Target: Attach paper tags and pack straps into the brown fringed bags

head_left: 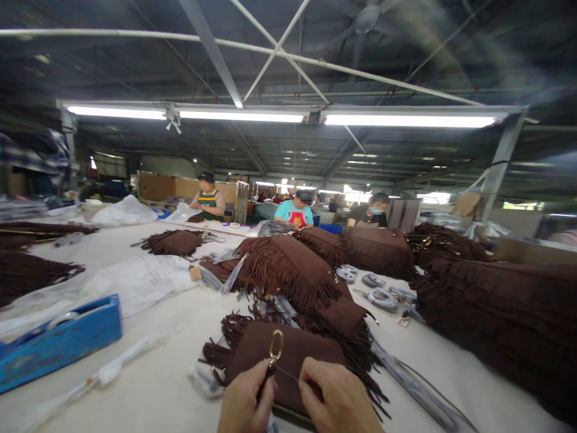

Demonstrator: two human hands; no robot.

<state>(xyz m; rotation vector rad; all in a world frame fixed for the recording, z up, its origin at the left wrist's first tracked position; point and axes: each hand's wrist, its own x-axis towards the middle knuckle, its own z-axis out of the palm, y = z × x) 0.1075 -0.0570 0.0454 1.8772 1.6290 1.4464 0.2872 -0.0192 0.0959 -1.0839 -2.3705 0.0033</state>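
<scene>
My left hand [247, 398] pinches a short dark strap with a gold clasp [276, 346] standing up from it, in front of a brown fringed bag [293, 361]. To its right, my right hand [336, 397] is closed, fingertips pressed together on a thin thread that runs toward the clasp. The bag lies flat on the white table [171, 367], its fringe spread at both sides. Just behind it are more fringed brown bags [288, 264] in a heap.
A blue tape dispenser [63, 343] stands at the left. Coiled wrapped straps [382, 299] lie right of centre, beside a tall stack of brown bags [500, 325]. Plastic bags [148, 276] cover the left side. Several people are across the table.
</scene>
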